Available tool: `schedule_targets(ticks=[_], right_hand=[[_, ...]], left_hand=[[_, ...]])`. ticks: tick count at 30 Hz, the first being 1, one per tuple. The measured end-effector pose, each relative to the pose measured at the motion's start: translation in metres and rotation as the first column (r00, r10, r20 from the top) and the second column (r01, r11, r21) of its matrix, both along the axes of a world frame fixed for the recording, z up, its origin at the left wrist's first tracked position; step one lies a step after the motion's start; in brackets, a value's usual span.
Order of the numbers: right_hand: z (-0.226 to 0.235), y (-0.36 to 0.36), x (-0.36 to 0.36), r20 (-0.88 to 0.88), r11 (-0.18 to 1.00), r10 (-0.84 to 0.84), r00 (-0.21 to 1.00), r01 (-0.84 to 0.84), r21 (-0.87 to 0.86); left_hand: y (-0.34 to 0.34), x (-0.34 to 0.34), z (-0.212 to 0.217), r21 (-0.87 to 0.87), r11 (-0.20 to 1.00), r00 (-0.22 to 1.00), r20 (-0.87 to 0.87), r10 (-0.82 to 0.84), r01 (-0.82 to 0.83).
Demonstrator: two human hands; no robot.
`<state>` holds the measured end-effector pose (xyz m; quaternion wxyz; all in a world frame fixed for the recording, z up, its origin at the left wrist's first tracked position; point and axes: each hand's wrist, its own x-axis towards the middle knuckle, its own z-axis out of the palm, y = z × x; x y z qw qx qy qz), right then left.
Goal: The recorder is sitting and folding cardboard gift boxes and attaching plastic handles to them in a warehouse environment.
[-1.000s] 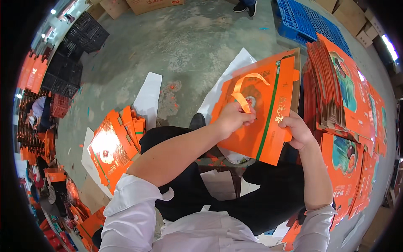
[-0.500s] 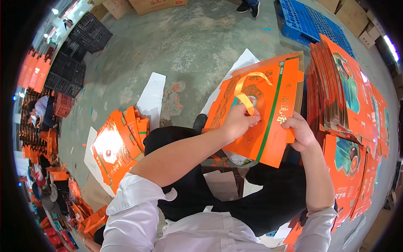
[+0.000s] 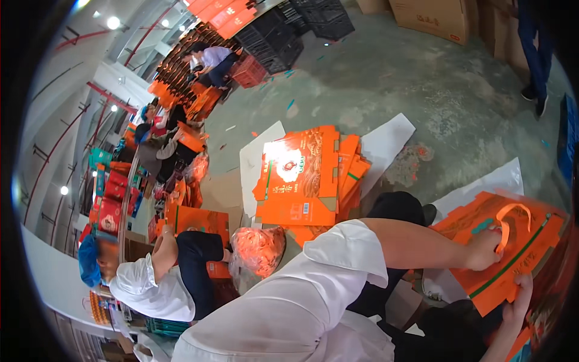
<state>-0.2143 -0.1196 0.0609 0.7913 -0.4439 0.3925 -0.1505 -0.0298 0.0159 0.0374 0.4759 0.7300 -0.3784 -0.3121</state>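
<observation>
Across my lap at the right lies a flat orange printed carton sheet with a green stripe. My left hand rests over its middle, fingers pinched on an orange ribbon that loops up and over the sheet. At the sheet's near edge, my right hand grips the carton sheet between thumb and fingers. To the left of my knee, more flat orange carton sheets are piled on white sheeting.
A clear bag of orange ribbons stands left of my arm, beside a seated co-worker. Black crates and a red crate stand farther back. Another person's legs are at the far right, near a blue pallet.
My view has swung left, so the hands and sheet now appear farther right and the co-workers show more. Both hands keep their hold on the ribbon and the carton sheet.
</observation>
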Motion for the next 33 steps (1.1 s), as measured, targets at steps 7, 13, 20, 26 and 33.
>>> schedule_targets(ticks=[7, 13, 20, 26, 33], right_hand=[[0.029, 0.022, 0.023, -0.07, 0.998, -0.054, 0.996, 0.051, -0.046], [0.025, 0.024, 0.021, -0.067, 0.998, -0.013, 0.998, 0.008, -0.067], [0.023, 0.021, 0.02, -0.1, 0.997, 0.039, 0.994, -0.045, -0.062], [0.02, 0.018, 0.006, -0.131, 0.997, 0.021, 0.991, -0.031, -0.076], [0.009, 0.014, 0.025, -0.039, 0.999, -0.019, 0.999, 0.021, 0.038]], left_hand=[[-0.009, 0.004, -0.005, -0.079, 0.996, 0.969, 0.248, -0.021, 0.042], [-0.01, 0.019, 0.007, -0.032, 0.965, 0.948, 0.2, -0.249, 0.261], [-0.005, 0.018, 0.009, 0.037, 0.947, 0.928, 0.191, -0.32, 0.319], [-0.009, 0.007, 0.003, 0.044, 0.89, 0.85, 0.278, -0.447, 0.454], [-0.003, 0.023, 0.004, 0.03, 0.961, 0.96, -0.072, -0.271, 0.273]])
